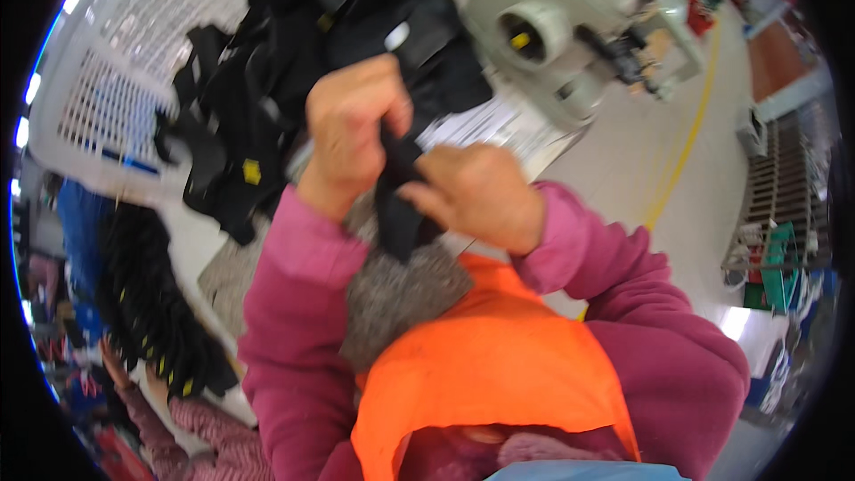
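Note:
A small black fabric piece (399, 218) is stretched between my two hands and hangs down in front of me. My left hand (356, 125) is closed round its upper end, knuckles up. From the right, my right hand (481, 196) pinches the piece's side between thumb and fingers. Just beyond my hands lies a large heap of black fabric pieces (285, 71), some with yellow marks. Below the held piece is a rough grey pad (401, 294). Motion blurs my fingers a little, and the grip points are partly hidden.
A white perforated plastic basket (102, 116) stands at the left behind the heap. A pale sewing machine (570, 0) is at the far right of the work surface, with printed paper (499, 129) beside it. More black pieces (151, 303) lie lower left, near another person's hand (114, 365).

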Demonstrator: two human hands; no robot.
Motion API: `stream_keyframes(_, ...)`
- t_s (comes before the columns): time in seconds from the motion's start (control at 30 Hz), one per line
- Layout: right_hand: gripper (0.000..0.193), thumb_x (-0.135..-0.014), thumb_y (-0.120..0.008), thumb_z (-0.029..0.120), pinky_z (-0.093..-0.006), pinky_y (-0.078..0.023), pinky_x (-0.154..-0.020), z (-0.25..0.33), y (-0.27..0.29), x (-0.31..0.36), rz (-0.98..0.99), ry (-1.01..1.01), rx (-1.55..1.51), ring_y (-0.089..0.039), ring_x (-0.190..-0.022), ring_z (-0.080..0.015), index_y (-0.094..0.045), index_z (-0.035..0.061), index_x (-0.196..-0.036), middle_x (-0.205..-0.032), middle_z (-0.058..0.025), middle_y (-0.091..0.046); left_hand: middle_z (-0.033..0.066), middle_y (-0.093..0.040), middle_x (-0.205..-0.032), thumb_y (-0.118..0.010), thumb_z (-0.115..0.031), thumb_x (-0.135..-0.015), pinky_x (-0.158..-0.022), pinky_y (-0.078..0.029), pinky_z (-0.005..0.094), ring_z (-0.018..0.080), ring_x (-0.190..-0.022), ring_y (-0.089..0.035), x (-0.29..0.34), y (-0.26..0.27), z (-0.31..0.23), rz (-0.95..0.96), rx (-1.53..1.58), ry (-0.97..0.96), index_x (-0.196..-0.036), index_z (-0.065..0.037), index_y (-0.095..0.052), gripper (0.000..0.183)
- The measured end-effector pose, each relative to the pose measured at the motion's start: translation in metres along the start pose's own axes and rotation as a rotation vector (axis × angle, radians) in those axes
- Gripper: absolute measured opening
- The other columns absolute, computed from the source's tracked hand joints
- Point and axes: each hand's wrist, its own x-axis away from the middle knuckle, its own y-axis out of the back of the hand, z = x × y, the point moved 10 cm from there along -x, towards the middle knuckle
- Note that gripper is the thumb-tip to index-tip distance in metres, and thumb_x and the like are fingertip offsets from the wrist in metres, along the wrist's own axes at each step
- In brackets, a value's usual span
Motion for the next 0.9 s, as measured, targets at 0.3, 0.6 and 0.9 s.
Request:
stream_keyframes(0.3, 0.028, -0.082, -0.071, 0.021, -0.0411, -0.046, -0.051, 0.016, -0.006, -0.01, 0.092, 0.066, 0.016, -0.057, -0.054, -0.0319, -0.055, 0.0039, -0.065, -0.062, -0.0115, -0.057, 0.0052, -0.041, -0.05, -0.01, -0.066, -0.098, -0.044, -0.027, 0.031, 0.0186, -0.045, -0.04, 0.003, 0.008, 0.012, -0.007, 0.223, 0.009, -0.052, -0.002, -0.046, 0.087)
stream_keyframes(0.6, 0.023, -0.083, -0.069, 0.023, -0.0407, -0.05, -0.053, 0.011, -0.012, -0.006, 0.157, 0.122, 0.043, -0.061, -0.058, -0.0319, -0.061, 0.0043, -0.072, -0.066, -0.0089, -0.061, 0.0055, -0.042, -0.053, -0.013, -0.065, -0.098, -0.045, -0.029, 0.032, 0.0196, -0.046, -0.042, 0.011, 0.002, 0.023, 0.026, 0.251, 0.01, -0.054, -0.002, -0.043, 0.083)
stream_keyframes(0.9, 0.026, -0.082, -0.071, 0.029, -0.0402, -0.051, -0.058, 0.015, 0.013, -0.021, 0.21, 0.21, 0.128, -0.065, -0.066, -0.0314, -0.064, 0.0055, -0.075, -0.073, -0.0085, -0.063, 0.0022, -0.065, -0.08, -0.09, -0.034, -0.059, -0.07, -0.046, 0.0308, 0.0199, -0.08, -0.061, 0.022, 0.025, 0.008, 0.223, -0.034, 0.021, -0.086, -0.008, -0.065, 0.045)
